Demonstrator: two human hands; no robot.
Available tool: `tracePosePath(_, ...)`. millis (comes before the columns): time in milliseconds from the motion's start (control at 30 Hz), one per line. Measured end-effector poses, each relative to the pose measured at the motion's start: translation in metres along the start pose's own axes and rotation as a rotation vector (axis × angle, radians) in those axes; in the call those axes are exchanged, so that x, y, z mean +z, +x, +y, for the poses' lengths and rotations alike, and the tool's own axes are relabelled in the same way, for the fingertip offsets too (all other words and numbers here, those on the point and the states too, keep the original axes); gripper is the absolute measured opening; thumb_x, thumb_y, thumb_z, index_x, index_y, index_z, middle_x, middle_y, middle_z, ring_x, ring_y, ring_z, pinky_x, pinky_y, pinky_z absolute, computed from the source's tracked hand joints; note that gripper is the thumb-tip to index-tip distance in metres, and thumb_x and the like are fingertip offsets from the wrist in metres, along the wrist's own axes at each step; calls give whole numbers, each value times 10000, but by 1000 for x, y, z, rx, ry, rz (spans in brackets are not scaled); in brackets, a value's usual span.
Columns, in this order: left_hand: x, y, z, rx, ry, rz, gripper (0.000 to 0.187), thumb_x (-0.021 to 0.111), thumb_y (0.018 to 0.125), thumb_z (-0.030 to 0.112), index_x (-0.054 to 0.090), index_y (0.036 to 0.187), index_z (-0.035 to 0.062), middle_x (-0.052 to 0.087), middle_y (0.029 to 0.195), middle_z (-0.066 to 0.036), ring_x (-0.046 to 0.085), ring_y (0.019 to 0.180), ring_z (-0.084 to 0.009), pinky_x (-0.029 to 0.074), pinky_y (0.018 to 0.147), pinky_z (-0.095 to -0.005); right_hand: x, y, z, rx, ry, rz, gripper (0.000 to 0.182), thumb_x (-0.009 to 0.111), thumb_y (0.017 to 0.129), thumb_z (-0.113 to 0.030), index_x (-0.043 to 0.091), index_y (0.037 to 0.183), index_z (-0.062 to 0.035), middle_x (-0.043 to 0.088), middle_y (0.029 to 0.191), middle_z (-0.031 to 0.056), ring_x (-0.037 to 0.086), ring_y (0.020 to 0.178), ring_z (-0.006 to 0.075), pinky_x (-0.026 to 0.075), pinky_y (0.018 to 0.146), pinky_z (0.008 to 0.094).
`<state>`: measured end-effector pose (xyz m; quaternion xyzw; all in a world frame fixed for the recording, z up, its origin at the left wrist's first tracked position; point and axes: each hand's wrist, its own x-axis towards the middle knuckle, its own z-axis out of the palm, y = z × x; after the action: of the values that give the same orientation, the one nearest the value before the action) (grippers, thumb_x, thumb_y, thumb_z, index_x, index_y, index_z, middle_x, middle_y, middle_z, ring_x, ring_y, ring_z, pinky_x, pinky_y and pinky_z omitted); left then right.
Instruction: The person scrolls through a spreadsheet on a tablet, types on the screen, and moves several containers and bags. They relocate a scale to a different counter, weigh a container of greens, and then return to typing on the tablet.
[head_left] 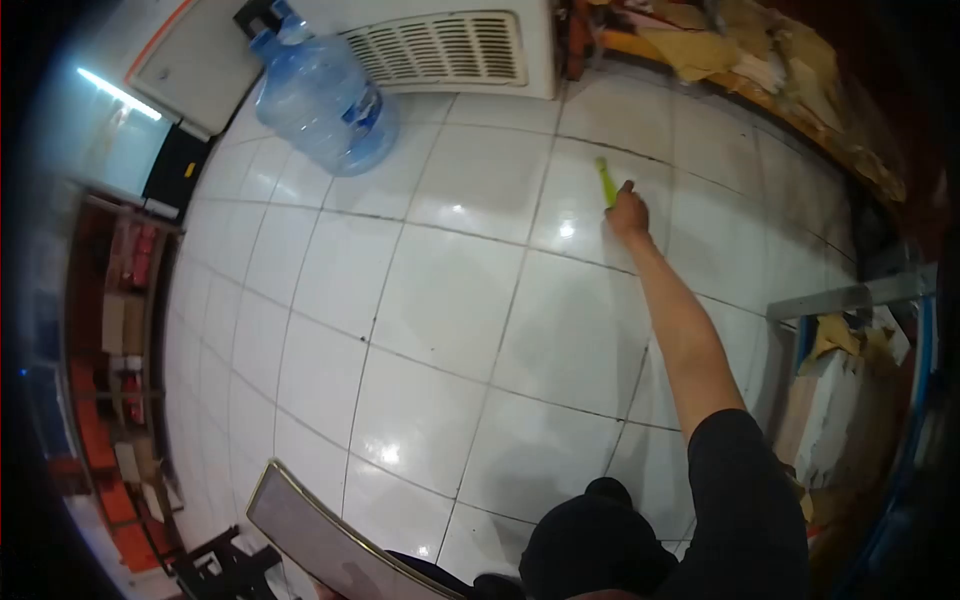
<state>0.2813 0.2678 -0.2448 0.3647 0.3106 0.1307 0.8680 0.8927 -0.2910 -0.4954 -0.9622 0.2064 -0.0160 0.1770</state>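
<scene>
My right hand (628, 214) reaches far forward over the white tiled floor, its fingers closed around a slim lime-green tool (606, 180). The tool's free end points away from me, toward the back of the floor. Its exact kind is too small to make out. My bare right forearm and dark sleeve (745, 480) run down to the lower right. My left hand cannot be made out in the view. At the bottom left, a flat panel with a gold-coloured rim (340, 545) stands tilted near my body.
A clear blue water bottle (330, 105) stands at the back left, before a vented white panel (440, 50). A shelf with torn brown paper (740, 60) is at the upper right, a metal frame (850, 298) at right. Shelves with boxes (122, 325) line the left.
</scene>
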Motion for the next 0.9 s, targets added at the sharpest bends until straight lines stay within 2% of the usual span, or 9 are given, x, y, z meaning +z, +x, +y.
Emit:
tracePosePath(133,8,53,-10,-95,7,-128,354,431,891,384,627,1002,112,612,1152,-107,558,1099,-264,385,1013,-407,-31,-69,52,96,630,-152,546,760,678,-183,485,1079,68,649,817,175,657,690,255,535,626,337)
tracePosePath(200,19,91,-18,-184,25,-226,356,434,885,388,608,1025,110,602,1162,-108,552,1103,-266,384,1011,-407,-124,-148,44,183,992,-325,382,745,702,-115,535,989,26,643,787,97,627,732,135,507,649,269)
tracePosePath(233,38,130,-9,-381,105,-325,359,436,883,390,599,1036,109,596,1167,-109,550,1105,-266,384,1010,-407,-212,-228,52,-45,975,-169,282,728,722,-103,552,908,15,632,768,56,591,718,118,485,651,250)
tracePosePath(267,49,145,1,-467,164,-372,363,438,880,392,590,1047,108,591,1171,-109,547,1107,-267,384,1009,-407,-261,-266,50,10,1016,-86,229,715,724,-86,563,871,3,613,750,44,556,670,104,467,630,257)
tracePosePath(400,79,166,-25,-588,198,-550,385,444,869,399,552,1092,105,570,1190,-111,536,1115,-270,382,1005,-407,-444,-386,63,-9,330,554,209,674,724,-73,586,900,-1,619,763,95,586,700,178,461,666,290)
tracePosePath(567,121,148,-54,-622,189,-759,428,453,855,409,506,1148,101,543,1214,-113,522,1126,-274,380,999,-407,-586,-476,115,250,-210,877,187,643,750,-89,584,894,16,609,786,202,617,789,331,481,730,371)
tracePosePath(767,161,122,-58,-584,218,-940,497,463,839,420,449,1216,96,512,1243,-116,505,1139,-279,378,993,-406,-633,-531,212,611,-481,789,152,625,755,-77,598,889,-11,637,835,195,615,854,365,481,744,412)
tracePosePath(833,170,109,-67,-577,218,-976,523,466,834,424,431,1238,94,501,1252,-117,500,1143,-280,378,991,-406,-647,-531,222,865,-412,341,288,552,817,-75,567,1101,-31,531,1237,204,521,1135,377,455,912,440)
tracePosePath(900,176,95,-77,-570,217,-1007,550,469,828,428,412,1261,92,490,1262,-118,494,1147,-282,377,989,-406,-650,-530,245,843,-390,354,304,535,820,-65,563,1122,-36,537,1232,200,520,1143,371,448,923,448)
